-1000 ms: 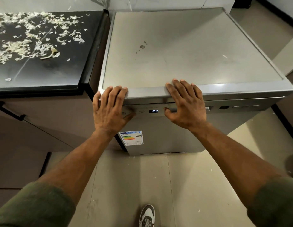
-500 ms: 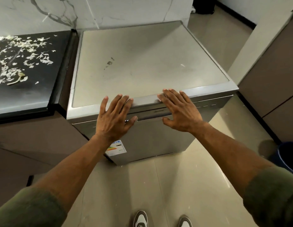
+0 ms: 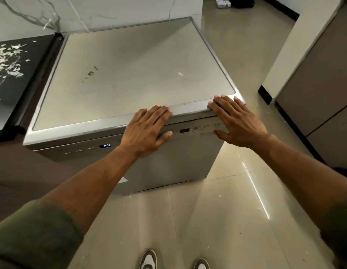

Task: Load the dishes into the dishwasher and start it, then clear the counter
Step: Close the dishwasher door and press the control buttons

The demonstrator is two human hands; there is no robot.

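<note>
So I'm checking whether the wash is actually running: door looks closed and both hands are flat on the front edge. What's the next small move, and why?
Probably slide the right hand down to press a button on the dishwasher panel. The display reads P4, so a programme seems picked, but nothing shows it running. The left hand can simply lift off.

Olive-green sleeves (image 3: 33,235) are pushed up above both forearms, leaving them and the hands bare. Grey-and-white sneakers (image 3: 148,260) with white toes show at the bottom edge.
</note>
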